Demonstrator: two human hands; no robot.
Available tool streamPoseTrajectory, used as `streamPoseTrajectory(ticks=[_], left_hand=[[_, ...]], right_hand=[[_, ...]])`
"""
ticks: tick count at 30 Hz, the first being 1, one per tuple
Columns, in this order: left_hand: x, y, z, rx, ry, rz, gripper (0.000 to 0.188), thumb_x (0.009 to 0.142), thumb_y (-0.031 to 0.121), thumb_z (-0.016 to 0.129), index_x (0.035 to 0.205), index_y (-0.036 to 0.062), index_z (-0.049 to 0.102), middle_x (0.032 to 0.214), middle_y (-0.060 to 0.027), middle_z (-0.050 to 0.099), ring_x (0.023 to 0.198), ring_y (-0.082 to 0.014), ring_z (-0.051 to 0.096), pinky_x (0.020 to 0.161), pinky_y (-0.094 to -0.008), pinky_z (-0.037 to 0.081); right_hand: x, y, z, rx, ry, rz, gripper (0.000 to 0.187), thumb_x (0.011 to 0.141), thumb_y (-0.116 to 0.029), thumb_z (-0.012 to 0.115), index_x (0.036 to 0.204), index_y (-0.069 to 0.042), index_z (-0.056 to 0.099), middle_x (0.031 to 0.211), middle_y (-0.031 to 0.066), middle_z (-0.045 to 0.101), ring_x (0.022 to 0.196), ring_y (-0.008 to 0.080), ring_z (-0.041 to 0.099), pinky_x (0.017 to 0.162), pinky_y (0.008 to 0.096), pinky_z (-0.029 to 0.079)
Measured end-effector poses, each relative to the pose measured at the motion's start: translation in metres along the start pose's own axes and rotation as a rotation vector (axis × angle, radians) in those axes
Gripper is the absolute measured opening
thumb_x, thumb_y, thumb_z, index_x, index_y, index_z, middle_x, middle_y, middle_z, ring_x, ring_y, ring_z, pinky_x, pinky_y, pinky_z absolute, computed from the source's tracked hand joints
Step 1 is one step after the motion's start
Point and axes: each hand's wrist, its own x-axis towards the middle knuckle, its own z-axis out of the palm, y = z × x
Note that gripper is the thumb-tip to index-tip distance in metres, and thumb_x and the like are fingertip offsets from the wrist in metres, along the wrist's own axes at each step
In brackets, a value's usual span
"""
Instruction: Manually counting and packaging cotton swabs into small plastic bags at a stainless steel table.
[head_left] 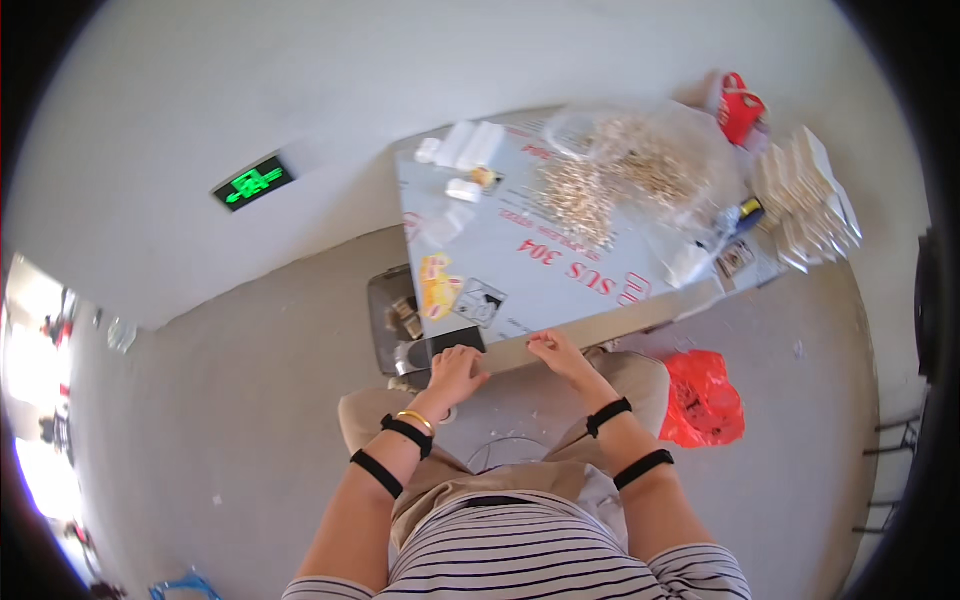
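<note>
My left hand (456, 372) is at the near left corner of the table, its fingers apart and resting against a black pad (458, 341); nothing shows in its grip. A little to the right, my right hand (560, 356) is by the table's front edge with thumb and fingertips pinched together. Whatever it may hold is too small to make out. Farther back on the metal-topped table (480, 245) lies a loose pile of small pale pieces (578, 198). More of them fill a clear plastic bag (655, 165) behind the pile.
White rolls (478, 146) lie at the far left of the table, yellow stickers (438, 288) nearer. Stacked white packs (808, 200) and a red bag (740, 108) are at the right. A grey bin (388, 320) stands left of the table; a red plastic bag (703, 398) lies on the floor.
</note>
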Motion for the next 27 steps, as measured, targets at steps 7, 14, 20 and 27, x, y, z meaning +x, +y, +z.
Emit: streamPoseTrajectory(ticks=[7,14,20,27], left_hand=[[0.043,0.029,0.018,-0.032,-0.124,0.054,0.049,0.084,0.035,0.073,0.123,0.0106,0.057,0.122,-0.0108,0.058,0.120,-0.0311,0.051,0.101,-0.0467,0.039],[0.070,0.029,0.034,0.046,-0.063,0.065,0.064,0.082,0.032,0.074,0.136,0.0091,0.050,0.144,-0.0150,0.044,0.131,-0.0345,0.043,0.107,-0.0487,0.037],[0.071,0.048,0.036,0.191,-0.071,0.063,0.068,0.082,0.029,0.075,0.140,0.0069,0.047,0.148,-0.0186,0.038,0.135,-0.0366,0.039,0.111,-0.0492,0.033],[0.078,0.059,0.030,0.345,-0.103,0.077,0.067,0.081,0.030,0.075,0.136,0.0028,0.049,0.143,-0.0217,0.042,0.127,-0.0372,0.046,0.108,-0.0469,0.036]], right_hand=[[0.033,0.060,-0.071,-0.161,0.340,0.052,0.042,0.081,-0.031,0.074,0.113,-0.004,0.066,0.106,0.0145,0.070,0.093,0.0274,0.066,0.083,0.0396,0.052],[0.109,0.019,-0.120,-0.445,0.461,-0.007,0.059,0.078,-0.030,0.075,0.132,-0.014,0.058,0.129,0.0182,0.059,0.121,0.0415,0.053,0.100,0.0484,0.045],[0.168,-0.003,-0.143,-0.693,0.457,0.025,0.058,0.077,-0.026,0.075,0.133,-0.030,0.062,0.156,0.0165,0.032,0.138,0.0453,0.035,0.111,0.0499,0.038],[0.198,0.002,-0.140,-0.592,0.357,0.098,0.049,0.076,-0.020,0.074,0.124,-0.026,0.068,0.153,0.0179,0.036,0.136,0.0454,0.037,0.110,0.0499,0.039]])
